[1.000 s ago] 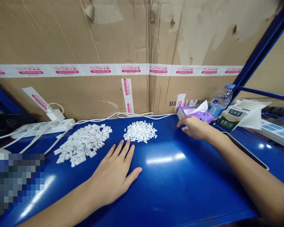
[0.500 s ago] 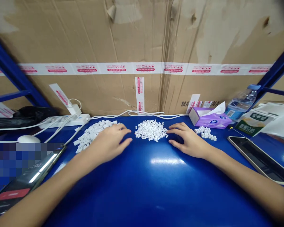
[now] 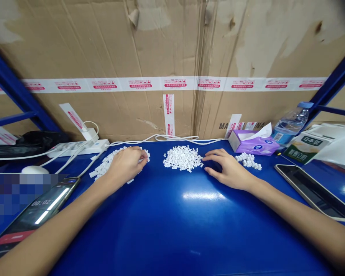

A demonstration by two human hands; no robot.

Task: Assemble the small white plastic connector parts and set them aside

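My left hand (image 3: 128,163) rests over the right side of a heap of white rectangular plastic pieces (image 3: 104,165), hiding part of it. Its fingers are curled together against the thumb; whatever they pinch is too small to make out. In the middle lies a pile of tiny white plastic parts (image 3: 182,158). At that pile's right edge is my right hand (image 3: 225,168), thumb and fingers apart, fingertips beside the outermost bits. Behind the right hand sits a small group of white knobbly pieces (image 3: 248,161).
A purple tissue pack (image 3: 254,143), a water bottle (image 3: 293,122) and a green-white carton (image 3: 306,147) stand back right, with a phone (image 3: 316,191) before them. At left are a power strip (image 3: 77,149), white cables and a phone showing a timer (image 3: 40,209). Cardboard (image 3: 117,115) backs the blue table (image 3: 172,230).
My left hand has drawn back left over the rectangular pieces, and its spread fingers have closed together. The right hand has stayed beside the middle pile. The view has shifted slightly.
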